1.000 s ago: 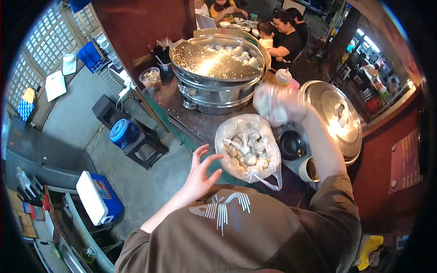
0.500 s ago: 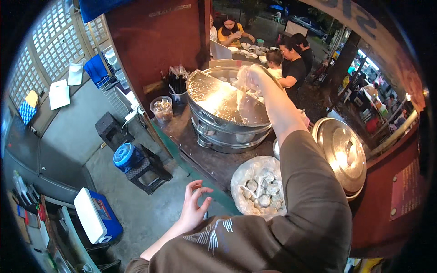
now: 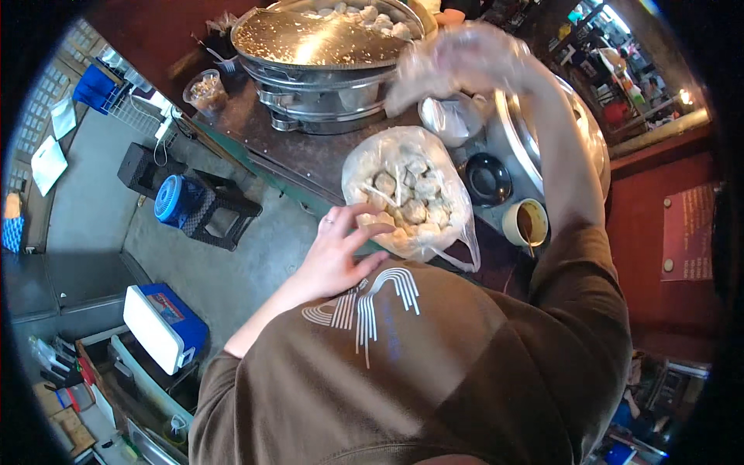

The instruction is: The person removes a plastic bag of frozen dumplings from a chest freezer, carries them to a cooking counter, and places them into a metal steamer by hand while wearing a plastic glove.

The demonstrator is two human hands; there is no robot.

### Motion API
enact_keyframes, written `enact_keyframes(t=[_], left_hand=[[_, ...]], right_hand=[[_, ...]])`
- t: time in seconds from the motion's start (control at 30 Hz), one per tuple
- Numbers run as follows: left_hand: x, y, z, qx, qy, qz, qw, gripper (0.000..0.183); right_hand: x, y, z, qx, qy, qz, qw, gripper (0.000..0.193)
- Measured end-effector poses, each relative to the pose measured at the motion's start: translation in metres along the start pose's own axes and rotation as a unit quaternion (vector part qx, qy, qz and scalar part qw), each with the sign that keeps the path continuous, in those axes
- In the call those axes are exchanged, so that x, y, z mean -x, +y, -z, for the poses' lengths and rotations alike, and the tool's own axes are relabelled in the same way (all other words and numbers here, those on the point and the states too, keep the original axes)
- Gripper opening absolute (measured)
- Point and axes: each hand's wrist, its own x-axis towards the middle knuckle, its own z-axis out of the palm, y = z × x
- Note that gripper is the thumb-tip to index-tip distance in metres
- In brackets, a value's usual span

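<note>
A clear plastic bag [image 3: 463, 232] full of round, pale dumplings [image 3: 415, 209] sits at the near edge of the counter. My left hand [image 3: 341, 248] is at its left side, fingers apart and curved, holding nothing I can see. Motion smears my right hand [image 3: 473, 62], which seems to be in thin clear plastic. It hangs right of the stacked metal steamer [image 3: 341, 112], above a white plastic-wrapped bundle [image 3: 451, 118]; its fingers cannot be made out. A shiny, speckled metal sheet [image 3: 310, 39] covers the steamer's near part. Behind it, more dumplings [image 3: 372, 17] lie exposed.
Right of the bag are a black bowl [image 3: 488, 178], a cup of brown sauce [image 3: 527, 223] with a utensil, and a large metal lid [image 3: 583, 116]. A tub [image 3: 206, 91] stands left of the steamer. A blue fan [image 3: 172, 200] rests on a black stool below.
My right hand has left the steamer, moving right and nearer. My left hand has come up to the bag's side. The view has tipped down, showing the bowl and sauce cup.
</note>
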Motion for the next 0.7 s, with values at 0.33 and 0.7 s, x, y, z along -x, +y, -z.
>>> enact_keyframes(t=[0.33,0.7], left_hand=[[0.006,0.041,-0.052,-0.083,-0.006,-0.098,0.992,0.019],[0.026,0.058,-0.052,-0.079,0.003,-0.079,0.994,0.018]], right_hand=[[0.071,0.057,-0.159,0.49,-0.341,0.022,0.802,0.02],[0.072,0.12,-0.151,0.298,-0.294,0.022,0.908,0.026]])
